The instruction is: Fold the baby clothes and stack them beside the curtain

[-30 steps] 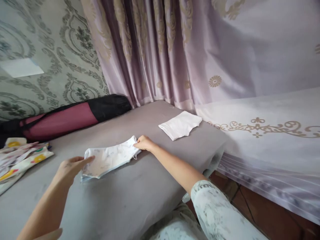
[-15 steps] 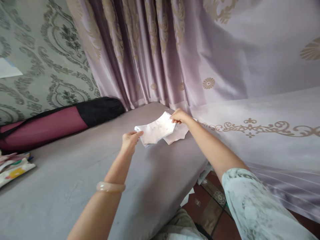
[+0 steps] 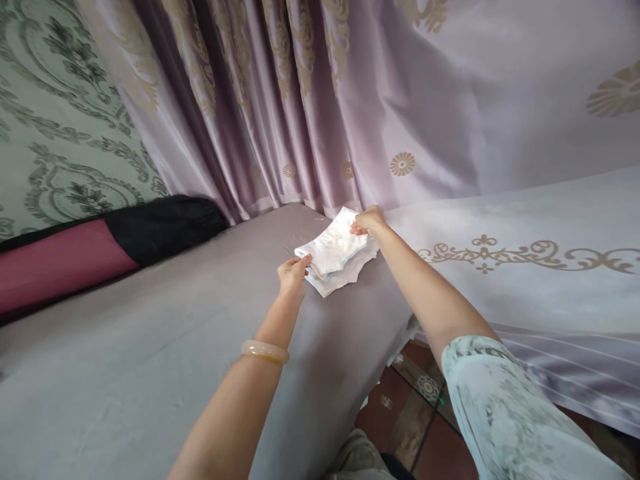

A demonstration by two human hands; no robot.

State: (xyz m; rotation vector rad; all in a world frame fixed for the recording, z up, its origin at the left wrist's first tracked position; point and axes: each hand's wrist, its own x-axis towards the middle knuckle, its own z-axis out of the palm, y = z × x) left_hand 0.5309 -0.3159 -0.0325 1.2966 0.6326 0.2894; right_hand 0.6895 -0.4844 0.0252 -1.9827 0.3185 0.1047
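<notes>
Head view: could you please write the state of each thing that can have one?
Upper cloth: folded, held at two ends
Lower cloth: lying flat, partly covered
Left hand: pinching the upper cloth
Right hand: pinching the upper cloth
Sheet: spread, slightly creased
Curtain: hanging, gathered at left
Long bag: lying along the wall

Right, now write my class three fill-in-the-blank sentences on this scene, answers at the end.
1. The cloth that the left hand and right hand grip is mainly ____ in colour.
2. Of those hands, the one nearer the bangle is the ____.
3. The purple, gold-patterned fabric hanging behind is a ____.
Answers: white; left; curtain.
</notes>
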